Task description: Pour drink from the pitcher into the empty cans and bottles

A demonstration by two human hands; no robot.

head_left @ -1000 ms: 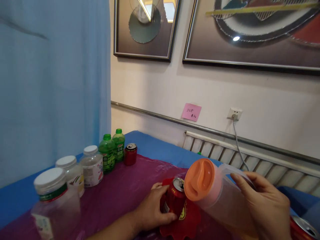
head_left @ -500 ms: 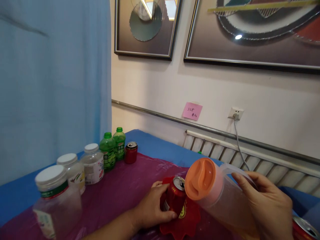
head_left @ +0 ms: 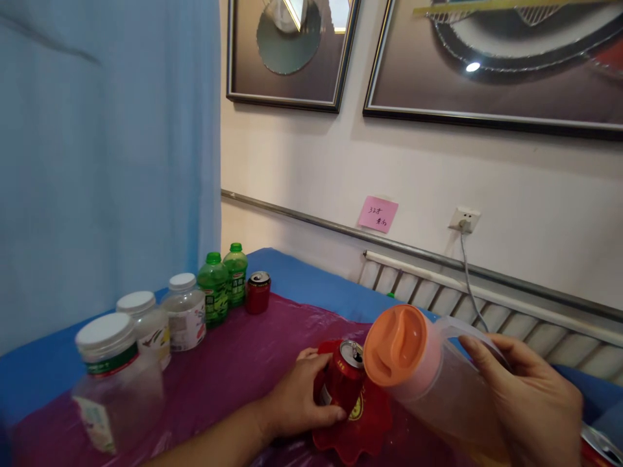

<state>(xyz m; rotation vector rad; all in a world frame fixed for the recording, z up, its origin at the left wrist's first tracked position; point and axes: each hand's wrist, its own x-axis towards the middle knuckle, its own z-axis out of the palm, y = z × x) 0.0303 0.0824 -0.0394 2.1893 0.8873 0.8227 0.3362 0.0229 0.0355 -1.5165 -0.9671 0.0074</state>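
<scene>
My left hand [head_left: 304,392] is wrapped round a red can [head_left: 344,381] with an opened top, which stands over a red scalloped mat [head_left: 374,421]. In my right hand [head_left: 530,395] is the handle of a translucent pitcher [head_left: 457,395], tilted to the left. Its orange lid [head_left: 396,345] is right beside the can's rim. Some amber liquid shows low in the pitcher. Whether any liquid passes between the two cannot be made out.
Three white-lidded clear jars [head_left: 117,389], two green bottles [head_left: 213,288] and another red can [head_left: 258,293] line the left side of the purple sheet [head_left: 233,363]. A can [head_left: 601,447] is at the lower right edge. A radiator [head_left: 428,292] runs along the wall.
The whole view has shifted slightly, so things appear a little further right and higher. Both hands keep their holds, and the pitcher stays tilted beside the can.
</scene>
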